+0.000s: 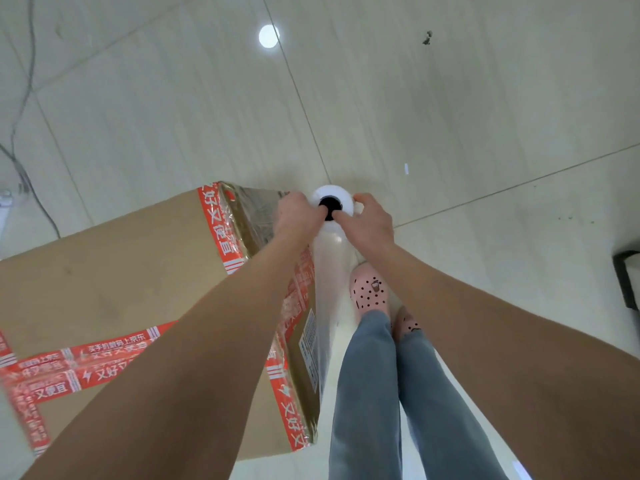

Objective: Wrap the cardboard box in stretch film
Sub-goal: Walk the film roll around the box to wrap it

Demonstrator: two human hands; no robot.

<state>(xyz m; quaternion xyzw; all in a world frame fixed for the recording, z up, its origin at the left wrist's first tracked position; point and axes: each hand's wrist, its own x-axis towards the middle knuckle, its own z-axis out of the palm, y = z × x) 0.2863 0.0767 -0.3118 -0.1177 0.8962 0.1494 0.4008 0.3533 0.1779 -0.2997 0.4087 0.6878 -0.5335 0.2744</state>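
Clear stretch film (313, 306) runs from an upright roll (333, 216), gripped at its top by left hand (299, 213) and right hand (369, 223), just right of the cardboard box (121, 271), left hand nearer.

1. The floor (450, 109) is made of large pale tiles, glossy, with a faint wood-like grain.
2. Thin dark joints (301, 98) run between the tiles; they cross near the middle of the view.
3. A round bright spot (269, 36) on the floor is the reflection of a ceiling lamp.
4. A grey cable (26, 84) lies curved on the floor at the left edge.
5. A small dark speck (427, 37) sits on the tile at upper right.
6. A dark object (628, 282) shows at the right edge; it is cut off and unclear.
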